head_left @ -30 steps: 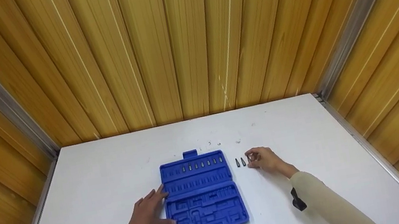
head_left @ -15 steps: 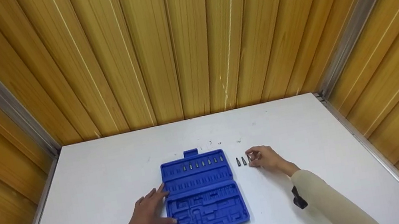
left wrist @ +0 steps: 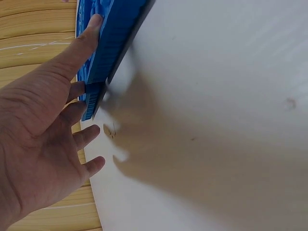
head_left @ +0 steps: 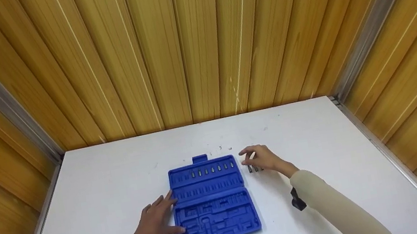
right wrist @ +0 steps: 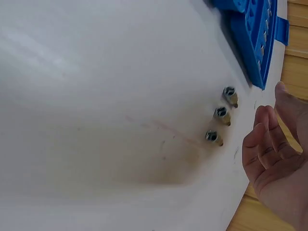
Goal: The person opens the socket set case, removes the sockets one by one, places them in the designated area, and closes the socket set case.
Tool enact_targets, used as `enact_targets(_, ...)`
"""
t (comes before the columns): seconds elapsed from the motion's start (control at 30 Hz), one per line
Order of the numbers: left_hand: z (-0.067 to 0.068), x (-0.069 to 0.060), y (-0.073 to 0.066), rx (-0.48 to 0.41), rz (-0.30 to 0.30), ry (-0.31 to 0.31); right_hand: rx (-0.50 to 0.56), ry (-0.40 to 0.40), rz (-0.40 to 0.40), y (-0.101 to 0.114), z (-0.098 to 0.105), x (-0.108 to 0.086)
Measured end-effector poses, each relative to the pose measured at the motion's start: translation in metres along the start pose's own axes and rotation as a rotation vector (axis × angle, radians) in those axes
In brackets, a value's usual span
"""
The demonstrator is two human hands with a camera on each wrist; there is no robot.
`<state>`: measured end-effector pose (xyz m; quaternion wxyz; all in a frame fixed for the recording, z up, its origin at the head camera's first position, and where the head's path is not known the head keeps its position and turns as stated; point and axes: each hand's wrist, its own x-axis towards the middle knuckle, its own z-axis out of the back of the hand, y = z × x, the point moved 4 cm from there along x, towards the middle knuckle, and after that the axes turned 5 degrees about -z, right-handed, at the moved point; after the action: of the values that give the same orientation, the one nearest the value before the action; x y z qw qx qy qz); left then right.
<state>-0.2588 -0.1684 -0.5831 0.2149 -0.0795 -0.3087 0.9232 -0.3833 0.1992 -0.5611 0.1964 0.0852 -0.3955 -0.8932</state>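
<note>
A blue plastic tool case (head_left: 209,197) lies unfolded on the white table, its moulded slots facing up. Several small metal socket bits (head_left: 212,170) stand in a row in its far half. My left hand (head_left: 152,224) rests at the case's left edge, fingers spread and thumb on the near half's rim. To the right of the case, three loose socket bits (right wrist: 222,115) lie in a row on the table, their hollow ends facing the wrist camera. Above them hovers my right hand (head_left: 264,159), with bent fingers, a gap between thumb and forefinger and nothing visibly held.
The white table (head_left: 116,170) runs back to a yellow wood-patterned wall (head_left: 197,51). Similar walls stand at both sides. Small dark marks (head_left: 225,148) dot the table behind the case. The case's latch tab (head_left: 200,159) sticks out at its far edge.
My right hand has let go of the rightmost loose bit and moved left and slightly away, over the row towards the case. The left hand stays on the case.
</note>
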Motion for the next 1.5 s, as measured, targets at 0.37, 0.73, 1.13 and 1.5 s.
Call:
enact_targets(0.37, -0.001, -0.001, 0.003, 0.002, 0.012, -0.002, 0.035, 0.058, 0.063, 0.049, -0.053, 0.027)
enact_targets(0.73, -0.002, 0.001, 0.005, -0.025, 0.029, 0.006, 0.105, 0.046, 0.046, 0.072, -0.108, 0.049)
enact_targets(1.13, -0.002, 0.0, 0.006, -0.055, 0.01, 0.001, -0.113, -0.185, -0.169, 0.077, -0.125, 0.065)
enact_targets(1.5, -0.002, 0.003, 0.006, -0.055, 0.041, 0.015, -0.177, -0.132, -0.191, 0.081, -0.126, 0.071)
